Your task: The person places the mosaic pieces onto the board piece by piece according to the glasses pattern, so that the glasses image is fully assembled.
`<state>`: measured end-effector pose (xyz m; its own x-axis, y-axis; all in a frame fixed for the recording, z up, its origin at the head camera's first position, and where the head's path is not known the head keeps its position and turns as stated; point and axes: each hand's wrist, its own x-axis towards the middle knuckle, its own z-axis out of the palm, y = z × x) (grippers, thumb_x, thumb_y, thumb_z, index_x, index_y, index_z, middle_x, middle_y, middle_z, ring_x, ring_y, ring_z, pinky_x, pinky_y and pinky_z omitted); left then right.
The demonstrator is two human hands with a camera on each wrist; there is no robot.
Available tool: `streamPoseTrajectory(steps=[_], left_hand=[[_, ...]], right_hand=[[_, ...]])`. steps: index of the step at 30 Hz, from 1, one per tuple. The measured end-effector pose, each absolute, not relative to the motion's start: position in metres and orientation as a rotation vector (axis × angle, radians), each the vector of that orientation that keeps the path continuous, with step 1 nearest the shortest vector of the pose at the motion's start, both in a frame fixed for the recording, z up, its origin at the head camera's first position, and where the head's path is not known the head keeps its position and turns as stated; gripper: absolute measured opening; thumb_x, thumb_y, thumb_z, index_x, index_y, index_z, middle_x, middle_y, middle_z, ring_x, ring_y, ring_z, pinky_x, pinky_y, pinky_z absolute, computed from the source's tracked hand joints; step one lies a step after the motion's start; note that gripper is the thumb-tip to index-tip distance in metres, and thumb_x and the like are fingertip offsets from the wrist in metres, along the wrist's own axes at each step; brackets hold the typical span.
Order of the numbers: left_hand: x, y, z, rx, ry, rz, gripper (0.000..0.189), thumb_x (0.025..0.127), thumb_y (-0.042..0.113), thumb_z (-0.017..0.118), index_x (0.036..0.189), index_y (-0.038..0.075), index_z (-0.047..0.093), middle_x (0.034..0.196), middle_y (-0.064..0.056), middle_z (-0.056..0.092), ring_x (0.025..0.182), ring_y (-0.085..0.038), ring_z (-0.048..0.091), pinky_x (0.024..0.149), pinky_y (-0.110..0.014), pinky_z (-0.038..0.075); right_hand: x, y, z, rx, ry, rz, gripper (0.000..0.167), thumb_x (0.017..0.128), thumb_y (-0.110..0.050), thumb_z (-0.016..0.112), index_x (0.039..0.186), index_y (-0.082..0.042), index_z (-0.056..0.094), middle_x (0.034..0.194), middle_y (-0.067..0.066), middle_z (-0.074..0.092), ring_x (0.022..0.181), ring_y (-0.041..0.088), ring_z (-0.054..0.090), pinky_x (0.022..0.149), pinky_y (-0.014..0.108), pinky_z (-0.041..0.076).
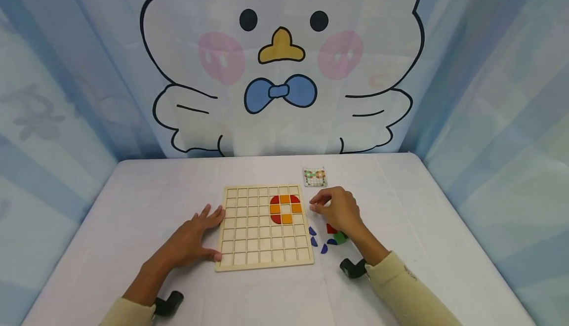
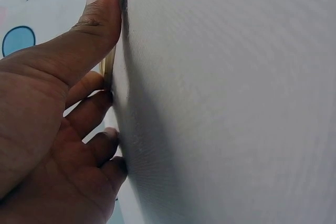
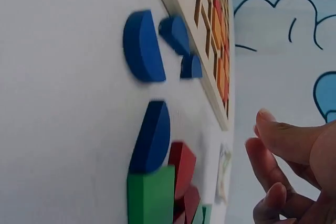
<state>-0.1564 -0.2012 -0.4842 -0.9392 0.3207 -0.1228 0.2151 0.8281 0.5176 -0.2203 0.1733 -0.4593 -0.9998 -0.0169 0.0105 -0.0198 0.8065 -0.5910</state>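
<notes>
A square wooden grid board (image 1: 249, 237) lies on the table, with orange squares (image 1: 284, 199) and red rounded pieces (image 1: 275, 218) set around one bare cell at its upper right. My left hand (image 1: 191, 239) rests at the board's left edge, fingers spread; in the left wrist view the thumb (image 2: 97, 22) touches the rim. Just off the board's right edge hovers my right hand (image 1: 340, 210). Its thumb and index finger (image 3: 260, 156) are bent toward each other with a small gap, and nothing shows between them. Below it lie several blue half-round pieces (image 3: 144, 48).
Red pieces (image 3: 181, 167) and green blocks (image 3: 152, 195) sit in a small pile beside the blue ones, partly under my right wrist. A small printed pattern card (image 1: 315, 177) lies behind the board. Curtains with a cartoon figure enclose the white table (image 1: 146, 207).
</notes>
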Motion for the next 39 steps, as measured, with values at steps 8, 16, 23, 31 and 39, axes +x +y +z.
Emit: streamPoseTrajectory(steps=[8,16,23,31,39], left_hand=[[-0.156,-0.201,-0.483,0.413,2.805,0.751,0.119,0.069,0.044,0.097,0.167,0.014,0.035,0.174,-0.013,0.03,0.156,-0.06,0.023,0.122,-0.076,0.027],[-0.157,-0.202,-0.486,0.416,2.803,0.762,0.118,0.07,0.041,0.097,0.166,0.013,0.035,0.174,-0.013,0.03,0.159,-0.057,0.021,0.123,-0.077,0.026],[-0.158,-0.203,-0.486,0.422,2.811,0.763,0.117,0.07,0.041,0.097,0.166,0.012,0.036,0.174,-0.013,0.03,0.159,-0.055,0.02,0.123,-0.077,0.025],[-0.157,-0.202,-0.485,0.425,2.816,0.755,0.117,0.07,0.041,0.097,0.166,0.012,0.036,0.174,-0.013,0.031,0.16,-0.054,0.021,0.123,-0.076,0.026],[-0.158,-0.203,-0.486,0.433,2.814,0.756,0.116,0.071,0.041,0.097,0.166,0.012,0.036,0.174,-0.012,0.031,0.162,-0.05,0.02,0.124,-0.075,0.025]], right_hand=[[-0.221,0.219,-0.459,-0.041,-3.004,0.916,0.012,0.092,-0.023,0.085,0.104,-0.02,0.084,0.089,0.001,0.075,0.091,0.023,0.063,0.069,0.031,0.048],[-0.221,0.248,-0.463,-0.143,-3.074,0.862,0.023,0.093,-0.023,0.084,0.115,-0.017,0.081,0.098,0.007,0.076,0.097,0.027,0.066,0.074,0.038,0.053],[-0.225,0.255,-0.467,-0.129,-3.142,0.823,0.029,0.093,-0.021,0.083,0.121,-0.016,0.078,0.095,0.006,0.073,0.086,0.023,0.065,0.069,0.035,0.053],[-0.23,0.256,-0.465,-0.113,-3.129,0.871,0.018,0.092,-0.019,0.085,0.108,-0.015,0.079,0.095,0.007,0.073,0.088,0.024,0.064,0.071,0.034,0.053],[-0.231,0.252,-0.455,-0.106,-3.044,1.043,0.006,0.093,-0.02,0.084,0.093,-0.017,0.079,0.089,0.004,0.074,0.093,0.025,0.06,0.072,0.031,0.048]])
